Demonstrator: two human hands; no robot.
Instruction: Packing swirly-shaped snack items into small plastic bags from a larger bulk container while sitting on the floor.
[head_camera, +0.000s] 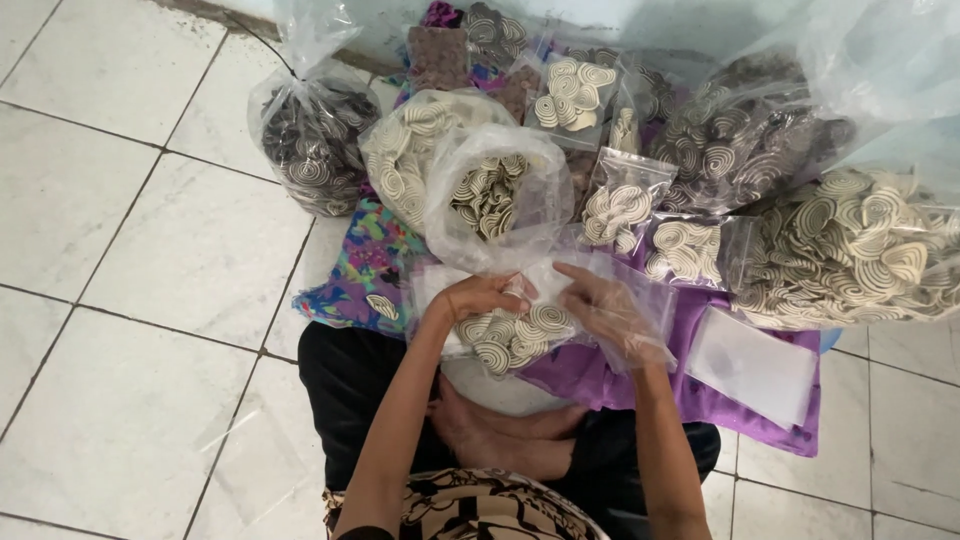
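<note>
I sit on the floor with a small clear plastic bag (515, 335) of cream and brown spiral-patterned flat pieces in front of me. My left hand (480, 295) pinches the top edge of this bag. My right hand (605, 305) is covered by a thin clear plastic bag and touches the same bag's mouth from the right. Just beyond my hands stands an open clear bag (490, 195) full of the same spiral pieces.
Several large and small clear bags of spiral pieces crowd the back, among them a dark one (315, 140) at left and a big cream one (850, 250) at right. Empty flat bags (750, 365) lie on purple cloth (600, 385). One loose piece (382, 306) rests on patterned cloth. White floor tiles (150, 300) lie to the left.
</note>
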